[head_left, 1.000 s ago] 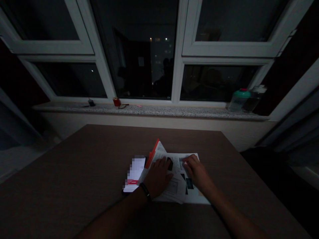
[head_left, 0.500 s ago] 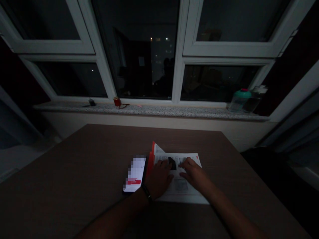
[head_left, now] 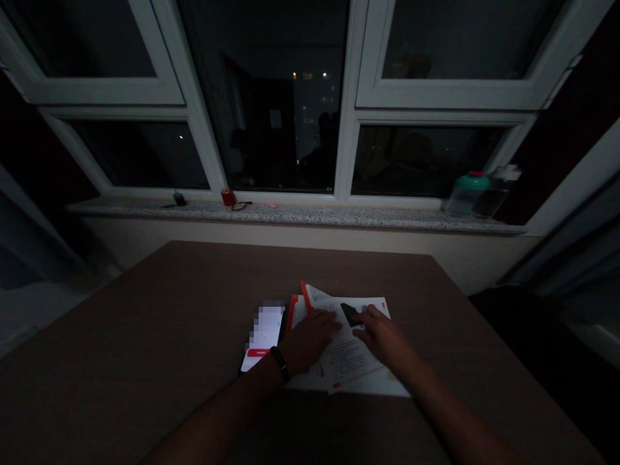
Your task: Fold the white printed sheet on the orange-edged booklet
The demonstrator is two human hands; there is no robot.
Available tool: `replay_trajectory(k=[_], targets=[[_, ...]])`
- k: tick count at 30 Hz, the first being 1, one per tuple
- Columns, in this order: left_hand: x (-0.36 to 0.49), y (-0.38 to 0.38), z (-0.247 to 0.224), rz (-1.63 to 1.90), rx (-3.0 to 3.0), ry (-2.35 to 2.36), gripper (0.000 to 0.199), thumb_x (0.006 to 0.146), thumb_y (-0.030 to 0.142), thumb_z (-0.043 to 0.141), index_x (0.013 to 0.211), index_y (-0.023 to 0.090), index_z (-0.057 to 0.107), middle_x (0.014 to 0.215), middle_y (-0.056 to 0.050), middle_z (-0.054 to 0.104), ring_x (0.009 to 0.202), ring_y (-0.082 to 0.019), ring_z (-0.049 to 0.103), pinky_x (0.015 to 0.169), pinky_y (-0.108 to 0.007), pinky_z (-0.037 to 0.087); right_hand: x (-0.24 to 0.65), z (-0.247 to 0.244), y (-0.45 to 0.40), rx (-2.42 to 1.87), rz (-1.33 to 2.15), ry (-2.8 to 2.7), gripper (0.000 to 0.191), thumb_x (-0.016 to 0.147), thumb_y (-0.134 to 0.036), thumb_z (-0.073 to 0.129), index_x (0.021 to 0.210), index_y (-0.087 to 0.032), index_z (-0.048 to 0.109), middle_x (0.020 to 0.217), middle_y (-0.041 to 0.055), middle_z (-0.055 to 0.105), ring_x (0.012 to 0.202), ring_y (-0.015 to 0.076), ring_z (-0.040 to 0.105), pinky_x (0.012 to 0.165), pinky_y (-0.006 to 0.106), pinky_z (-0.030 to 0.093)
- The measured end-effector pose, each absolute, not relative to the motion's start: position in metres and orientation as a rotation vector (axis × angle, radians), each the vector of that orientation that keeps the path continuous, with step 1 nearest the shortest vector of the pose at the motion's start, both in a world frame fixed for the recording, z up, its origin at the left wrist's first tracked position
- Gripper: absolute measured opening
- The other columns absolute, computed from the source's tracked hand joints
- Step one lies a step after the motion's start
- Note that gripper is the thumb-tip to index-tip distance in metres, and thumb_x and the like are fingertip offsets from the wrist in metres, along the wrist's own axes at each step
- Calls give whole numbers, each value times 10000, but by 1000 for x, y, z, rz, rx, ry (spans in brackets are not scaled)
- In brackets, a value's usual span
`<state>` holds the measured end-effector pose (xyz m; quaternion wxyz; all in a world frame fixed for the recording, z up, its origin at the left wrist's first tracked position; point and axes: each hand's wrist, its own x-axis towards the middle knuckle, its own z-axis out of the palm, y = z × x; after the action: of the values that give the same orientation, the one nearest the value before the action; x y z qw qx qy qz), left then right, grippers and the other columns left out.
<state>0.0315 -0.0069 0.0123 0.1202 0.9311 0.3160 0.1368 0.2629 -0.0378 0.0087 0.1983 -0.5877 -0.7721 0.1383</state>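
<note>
On the brown, wood-grained counter [head_left: 217, 278], the left hand [head_left: 310, 339] lies flat over the white, red-edged printed paper booklet [head_left: 345, 349]; the right hand [head_left: 380, 332] curls at its two o'clock, pinch unclear. Light left-hand pressure should spare the slanted page [head_left: 354, 368] creases, clear of the lit, black-edged phone [head_left: 265, 329] at nine o'clock.

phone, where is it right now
In the head view, the phone lies on the table, just left of the papers and beside the left hand.
</note>
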Motion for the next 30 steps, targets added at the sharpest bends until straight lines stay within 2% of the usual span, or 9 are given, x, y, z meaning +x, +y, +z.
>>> replay_trajectory(k=[2,4,9,13,22,27,30], targets=[[28,-3,13,385,2721,960,386,867,81,602,1237,191,607,1397,-93,512,1303,-275,433,1087,-460,379,267,9,-36,-1694,353,-2140,270,922,-246,547,1163,-241,669,1054,76,569,949,214,621,853,310,478],[25,0,13,408,2714,944,357,896,94,578,1229,213,622,1390,-80,522,1293,-257,449,1082,-450,387,270,9,-35,-1711,328,-2126,280,931,-230,516,1164,-252,670,1051,71,570,946,206,622,861,306,472],[18,7,10,408,2667,876,389,938,58,501,1263,240,612,1421,-55,504,1312,-220,434,1107,-415,365,272,4,-35,-1709,324,-2105,274,922,-284,536,1166,-239,654,1049,69,569,897,202,628,801,300,480],[15,9,13,358,2619,843,425,909,44,541,1283,238,598,1450,-57,474,1335,-217,411,1118,-404,349,272,0,-34,-1669,351,-2088,274,915,-305,551,1164,-231,639,1046,69,568,890,199,625,787,294,485],[14,5,21,286,2594,825,471,881,182,628,1339,260,547,1500,-60,407,1375,-267,362,1122,-446,330,272,-2,-33,-1662,373,-2084,270,888,-319,593,1143,-232,619,1067,67,567,859,196,631,776,311,499],[13,7,16,294,2626,797,507,878,69,537,1352,248,533,1508,-66,393,1395,-246,332,1138,-439,304,270,1,-35,-1638,401,-2082,280,885,-334,602,1151,-246,611,1062,61,567,858,194,624,783,317,503],[16,5,15,314,2660,826,483,883,82,548,1338,243,544,1481,-76,423,1367,-254,366,1121,-442,329,262,5,-41,-1566,436,-2130,322,872,-356,628,1181,-272,600,1071,48,572,877,194,619,799,321,498]])
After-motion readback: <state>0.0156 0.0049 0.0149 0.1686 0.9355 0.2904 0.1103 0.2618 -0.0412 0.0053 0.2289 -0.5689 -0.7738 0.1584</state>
